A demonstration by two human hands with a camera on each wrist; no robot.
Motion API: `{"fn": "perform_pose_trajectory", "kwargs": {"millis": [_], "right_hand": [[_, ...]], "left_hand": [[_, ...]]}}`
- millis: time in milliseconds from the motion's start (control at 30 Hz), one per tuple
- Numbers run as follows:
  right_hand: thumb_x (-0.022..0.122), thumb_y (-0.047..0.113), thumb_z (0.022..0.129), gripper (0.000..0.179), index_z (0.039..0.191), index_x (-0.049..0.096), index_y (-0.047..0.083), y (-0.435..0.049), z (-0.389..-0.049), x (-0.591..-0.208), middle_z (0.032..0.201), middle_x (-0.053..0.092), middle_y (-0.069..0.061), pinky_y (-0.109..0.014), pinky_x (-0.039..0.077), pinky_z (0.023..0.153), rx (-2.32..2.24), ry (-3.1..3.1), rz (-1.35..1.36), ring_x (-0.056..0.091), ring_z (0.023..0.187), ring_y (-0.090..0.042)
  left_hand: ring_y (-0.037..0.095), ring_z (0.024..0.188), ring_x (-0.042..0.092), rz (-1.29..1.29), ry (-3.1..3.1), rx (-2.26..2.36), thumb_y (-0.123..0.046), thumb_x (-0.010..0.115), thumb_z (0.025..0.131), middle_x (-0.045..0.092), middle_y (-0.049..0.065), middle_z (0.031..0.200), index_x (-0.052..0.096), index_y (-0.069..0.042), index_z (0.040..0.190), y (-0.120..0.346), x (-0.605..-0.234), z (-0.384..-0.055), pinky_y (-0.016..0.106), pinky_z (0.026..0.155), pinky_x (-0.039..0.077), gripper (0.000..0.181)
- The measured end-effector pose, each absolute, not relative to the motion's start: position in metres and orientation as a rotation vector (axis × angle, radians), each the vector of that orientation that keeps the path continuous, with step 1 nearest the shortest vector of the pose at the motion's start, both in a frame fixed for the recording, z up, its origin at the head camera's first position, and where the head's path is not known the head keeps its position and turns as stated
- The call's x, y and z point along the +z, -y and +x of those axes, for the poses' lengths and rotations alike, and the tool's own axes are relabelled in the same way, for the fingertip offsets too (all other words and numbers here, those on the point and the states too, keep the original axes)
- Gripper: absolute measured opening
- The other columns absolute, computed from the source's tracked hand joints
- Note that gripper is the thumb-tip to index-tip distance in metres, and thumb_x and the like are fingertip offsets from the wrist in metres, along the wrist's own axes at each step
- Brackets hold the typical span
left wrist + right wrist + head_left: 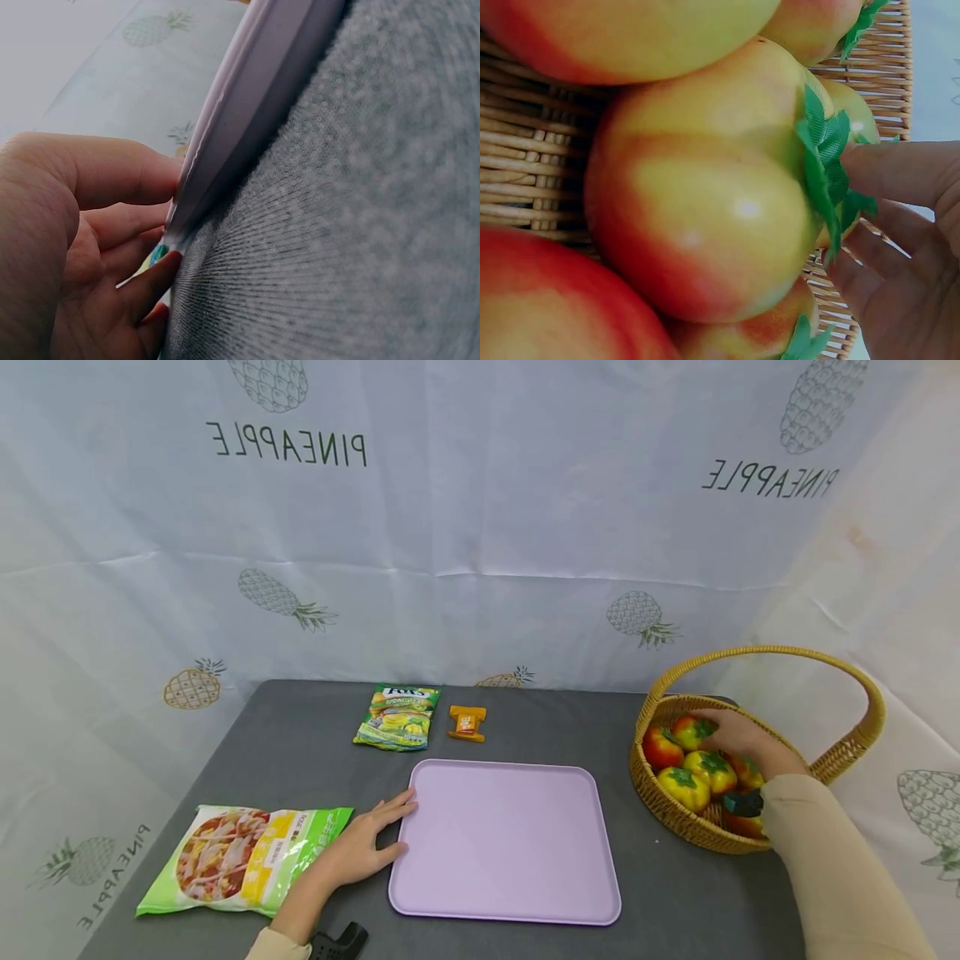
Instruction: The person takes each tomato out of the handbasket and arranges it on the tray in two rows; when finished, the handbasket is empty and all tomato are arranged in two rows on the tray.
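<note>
My left hand (367,841) rests at the left edge of a lilac tray (510,843), fingers extended. In the left wrist view the thumb (131,172) touches the tray's rim (255,97). On the right stands a wicker basket (663,814) of several red-and-yellow artificial persimmons with green leaves. My right hand (738,739) reaches in under the handle, thumb and fingers around the leafy top of a persimmon (686,735) at the back. The right wrist view shows a nearer persimmon (705,202) partly hiding it, with the thumb (900,172) against green leaves.
A green-and-white food bag (240,860) lies left of the tray, beside the left forearm. Behind the tray are a green candy bag (397,718) and a small orange packet (467,724). The tall basket handle (772,650) arches over the right arm. A pineapple-print curtain (480,527) hangs behind the grey table.
</note>
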State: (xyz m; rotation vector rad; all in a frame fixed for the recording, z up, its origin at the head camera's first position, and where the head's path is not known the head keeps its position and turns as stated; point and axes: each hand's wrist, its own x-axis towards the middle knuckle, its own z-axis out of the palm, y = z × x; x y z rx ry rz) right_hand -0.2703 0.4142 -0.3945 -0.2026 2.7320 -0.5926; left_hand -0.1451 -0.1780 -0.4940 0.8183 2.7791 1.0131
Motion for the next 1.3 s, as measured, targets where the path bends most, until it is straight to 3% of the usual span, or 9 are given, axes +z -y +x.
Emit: {"fn": "perform_pose_trajectory", "kwargs": {"millis": [133, 467, 933, 1300], "right_hand": [[0.062, 0.015, 0.088, 0.070, 0.142, 0.028, -0.011, -0.412, -0.270, -0.394, 0.139, 0.024, -0.044, -0.066, 0.039, 0.092, -0.624, -2.718, -0.179, 0.031, 0.121, -0.061], [0.064, 0.039, 0.087, 0.084, 0.143, 0.026, -0.011, -0.414, -0.272, -0.400, 0.136, 0.032, -0.042, -0.061, 0.043, 0.090, -0.604, -2.735, -0.172, 0.042, 0.116, -0.055], [0.064, 0.039, 0.088, 0.084, 0.141, 0.026, -0.013, -0.416, -0.273, -0.406, 0.135, 0.033, -0.044, -0.061, 0.043, 0.087, -0.576, -2.760, -0.202, 0.042, 0.114, -0.058], [0.059, 0.046, 0.089, 0.085, 0.143, 0.025, -0.009, -0.418, -0.271, -0.407, 0.131, 0.041, -0.039, -0.052, 0.048, 0.079, -0.632, -2.805, -0.159, 0.051, 0.105, -0.048]], "left_hand": [[0.030, 0.136, 0.038, 0.816, -2.777, 1.019, -0.018, 0.062, 0.086, 0.039, 0.008, 0.150, 0.051, -0.006, 0.136, 0.178, -0.494, -0.145, 0.056, 0.109, 0.028, 0.053], [0.031, 0.137, 0.037, 0.784, -2.763, 1.007, -0.022, 0.061, 0.088, 0.037, 0.007, 0.151, 0.050, -0.009, 0.138, 0.178, -0.494, -0.144, 0.057, 0.109, 0.028, 0.052], [0.032, 0.137, 0.037, 0.784, -2.771, 1.012, -0.018, 0.061, 0.086, 0.038, 0.008, 0.151, 0.051, -0.007, 0.136, 0.177, -0.491, -0.143, 0.057, 0.109, 0.028, 0.052], [0.034, 0.136, 0.038, 0.783, -2.772, 1.003, -0.020, 0.061, 0.087, 0.038, 0.007, 0.151, 0.051, -0.008, 0.137, 0.178, -0.493, -0.143, 0.059, 0.108, 0.029, 0.052]]}}
